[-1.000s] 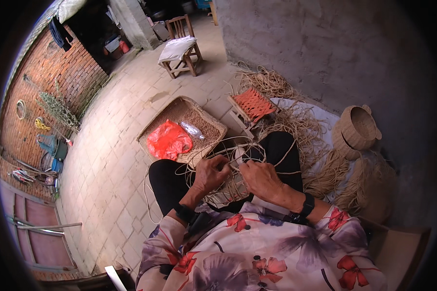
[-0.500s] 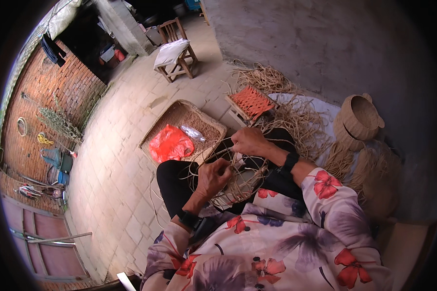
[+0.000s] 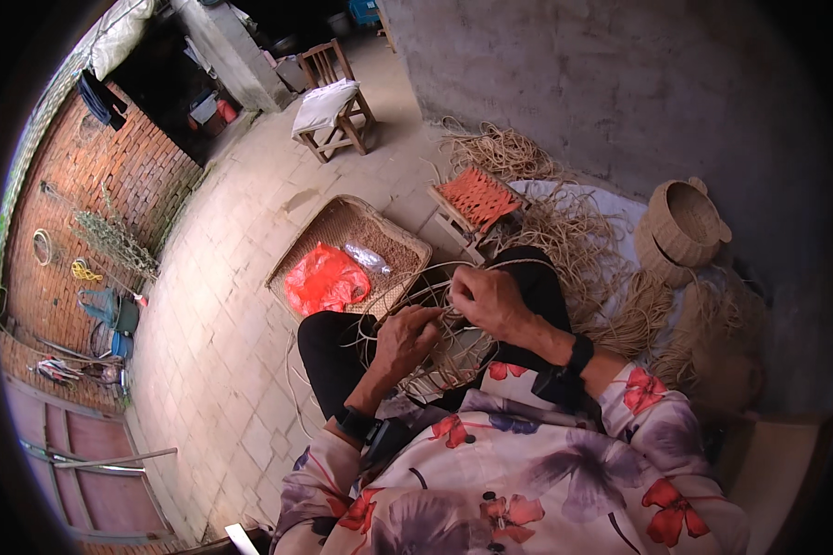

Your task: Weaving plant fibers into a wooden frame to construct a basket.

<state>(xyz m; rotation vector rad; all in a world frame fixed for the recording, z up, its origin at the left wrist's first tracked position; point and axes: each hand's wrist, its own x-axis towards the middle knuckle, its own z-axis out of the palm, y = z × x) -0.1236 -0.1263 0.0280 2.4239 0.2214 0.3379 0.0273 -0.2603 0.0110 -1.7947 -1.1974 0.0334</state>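
Observation:
Loose tan straw cords (image 3: 446, 368) form an open, tangled weave over my lap, between my dark-trousered knees. My left hand (image 3: 404, 344) is closed on the cords at the left side of the weave, thumb and forefinger together. Just right of it and a little farther off, my right hand (image 3: 492, 303) pinches a cord, its fingers curled. One strand arches from near the right hand over my right knee. The fingertips of both hands are partly hidden, so the exact grip cannot be seen.
Beyond my knees lies a shallow woven tray (image 3: 278, 270) with a red plastic bag (image 3: 328, 279) and brown bits. A stool with an orange woven seat (image 3: 478, 198) stands beside heaped cords (image 3: 574, 236). Round woven baskets (image 3: 680, 222) sit at the right; a wooden chair (image 3: 347, 120) stands farther off.
My right hand has shifted slightly right and nearer to me, and its forearm has turned. A cord now arches over my right knee. My left hand has barely moved.

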